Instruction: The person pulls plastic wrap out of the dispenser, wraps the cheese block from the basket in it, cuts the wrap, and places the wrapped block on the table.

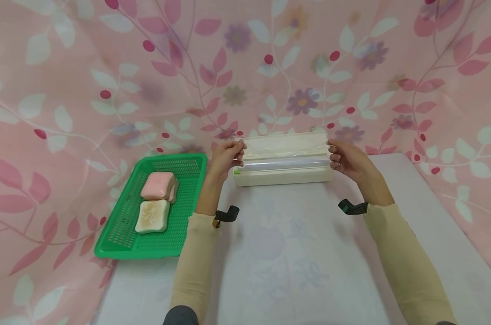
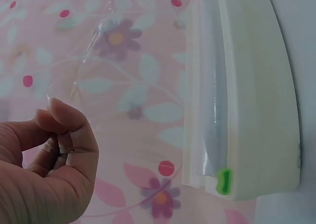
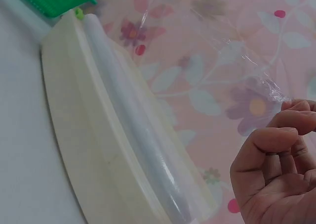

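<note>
A cream cling film dispenser [image 1: 284, 177] stands at the back of the table, its lid [image 1: 286, 143] raised, with a roll of film [image 1: 284, 163] inside. Clear cling film [image 3: 270, 88] stretches up from it between the two hands. My left hand [image 1: 228, 158] pinches one corner of the film between thumb and forefinger, above the dispenser's left end. At the other end, my right hand [image 1: 348, 160] pinches the opposite corner, fingertips together. A green slider [image 2: 224, 181] shows at the dispenser's left end. Both hands are apart from the dispenser in the wrist views.
To the left sits a green plastic basket [image 1: 184, 234] holding a pink-topped block [image 1: 158, 185] and a toast-like piece [image 1: 152, 216]. A pale cloth covers the table [image 1: 286, 262]. Behind hangs a pink floral curtain [image 1: 245, 67].
</note>
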Demonstrator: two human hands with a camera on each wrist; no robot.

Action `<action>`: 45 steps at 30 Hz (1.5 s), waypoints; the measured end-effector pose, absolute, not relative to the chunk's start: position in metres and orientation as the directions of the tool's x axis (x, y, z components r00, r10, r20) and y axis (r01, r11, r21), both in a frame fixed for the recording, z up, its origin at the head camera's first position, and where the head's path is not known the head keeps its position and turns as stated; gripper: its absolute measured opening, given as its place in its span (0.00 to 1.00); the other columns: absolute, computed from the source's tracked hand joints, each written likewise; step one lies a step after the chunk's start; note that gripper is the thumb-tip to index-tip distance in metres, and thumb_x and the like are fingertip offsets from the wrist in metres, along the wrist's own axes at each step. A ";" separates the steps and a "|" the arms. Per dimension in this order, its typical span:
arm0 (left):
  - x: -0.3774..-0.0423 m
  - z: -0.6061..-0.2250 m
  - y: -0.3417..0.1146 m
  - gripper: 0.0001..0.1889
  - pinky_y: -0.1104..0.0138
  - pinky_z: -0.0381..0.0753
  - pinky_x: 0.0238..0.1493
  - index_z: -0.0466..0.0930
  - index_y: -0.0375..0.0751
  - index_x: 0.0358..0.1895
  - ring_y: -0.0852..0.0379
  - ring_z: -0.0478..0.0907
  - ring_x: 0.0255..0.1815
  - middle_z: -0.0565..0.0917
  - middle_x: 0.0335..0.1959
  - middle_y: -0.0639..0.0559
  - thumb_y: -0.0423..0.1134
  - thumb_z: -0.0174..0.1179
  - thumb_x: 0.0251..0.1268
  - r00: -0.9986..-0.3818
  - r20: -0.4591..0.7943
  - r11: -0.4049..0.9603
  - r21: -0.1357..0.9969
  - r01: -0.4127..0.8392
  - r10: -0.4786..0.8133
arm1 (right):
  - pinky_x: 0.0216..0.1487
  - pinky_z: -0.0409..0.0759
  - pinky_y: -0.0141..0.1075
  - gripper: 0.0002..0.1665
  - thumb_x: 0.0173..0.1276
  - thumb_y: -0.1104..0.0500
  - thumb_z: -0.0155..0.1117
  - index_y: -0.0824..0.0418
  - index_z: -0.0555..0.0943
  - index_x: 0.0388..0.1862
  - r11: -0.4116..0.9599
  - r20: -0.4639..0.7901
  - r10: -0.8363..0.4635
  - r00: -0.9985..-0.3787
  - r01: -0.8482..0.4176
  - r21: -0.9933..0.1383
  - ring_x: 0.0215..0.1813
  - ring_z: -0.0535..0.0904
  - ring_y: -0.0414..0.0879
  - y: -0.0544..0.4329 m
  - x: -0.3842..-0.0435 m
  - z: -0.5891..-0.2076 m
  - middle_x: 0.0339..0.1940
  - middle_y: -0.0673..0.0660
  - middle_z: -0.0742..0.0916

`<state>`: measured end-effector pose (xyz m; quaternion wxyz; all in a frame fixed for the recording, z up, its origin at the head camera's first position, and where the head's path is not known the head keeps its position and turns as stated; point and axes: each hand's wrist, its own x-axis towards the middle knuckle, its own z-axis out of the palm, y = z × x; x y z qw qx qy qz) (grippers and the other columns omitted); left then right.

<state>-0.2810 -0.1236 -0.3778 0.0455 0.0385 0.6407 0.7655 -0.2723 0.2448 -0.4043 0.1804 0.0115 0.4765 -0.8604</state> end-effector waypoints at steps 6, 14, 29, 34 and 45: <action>-0.281 -0.372 -0.122 0.10 0.70 0.77 0.22 0.80 0.30 0.34 0.60 0.69 0.19 0.76 0.23 0.49 0.36 0.59 0.71 -0.992 -0.020 -0.200 0.979 -0.044 0.122 | 0.25 0.66 0.32 0.08 0.75 0.57 0.58 0.60 0.79 0.38 -0.575 -0.226 -0.305 -0.925 0.369 -0.730 0.22 0.65 0.40 0.245 -0.276 -0.400 0.22 0.51 0.76; -0.280 -0.363 -0.122 0.06 0.70 0.78 0.22 0.81 0.32 0.35 0.60 0.70 0.20 0.79 0.26 0.48 0.32 0.61 0.69 -0.992 0.002 -0.234 0.972 -0.027 0.123 | 0.25 0.64 0.32 0.11 0.77 0.59 0.55 0.61 0.82 0.37 -0.594 -0.194 -0.321 -0.927 0.357 -0.721 0.22 0.65 0.40 0.248 -0.276 -0.396 0.23 0.51 0.77; -0.276 -0.349 -0.124 0.03 0.69 0.77 0.21 0.83 0.38 0.36 0.59 0.70 0.22 0.79 0.32 0.47 0.32 0.62 0.68 -0.987 0.028 -0.310 0.950 -0.022 0.157 | 0.25 0.67 0.32 0.09 0.75 0.58 0.58 0.60 0.82 0.37 -0.594 -0.172 -0.307 -0.936 0.330 -0.733 0.24 0.67 0.43 0.251 -0.274 -0.379 0.24 0.52 0.76; -0.275 -0.338 -0.122 0.03 0.69 0.76 0.21 0.84 0.38 0.35 0.59 0.71 0.21 0.81 0.31 0.48 0.32 0.62 0.68 -0.988 0.030 -0.337 0.941 -0.023 0.152 | 0.24 0.63 0.32 0.09 0.76 0.58 0.56 0.61 0.80 0.38 -0.634 -0.135 -0.335 -0.933 0.329 -0.700 0.23 0.64 0.43 0.252 -0.274 -0.370 0.23 0.52 0.75; -0.274 -0.312 -0.122 0.04 0.70 0.75 0.20 0.85 0.38 0.38 0.58 0.70 0.21 0.79 0.29 0.47 0.35 0.63 0.68 -0.982 0.105 -0.323 0.945 0.050 0.154 | 0.24 0.64 0.33 0.07 0.75 0.60 0.57 0.62 0.77 0.38 -0.708 -0.078 -0.397 -0.914 0.360 -0.608 0.21 0.64 0.43 0.250 -0.278 -0.345 0.21 0.53 0.74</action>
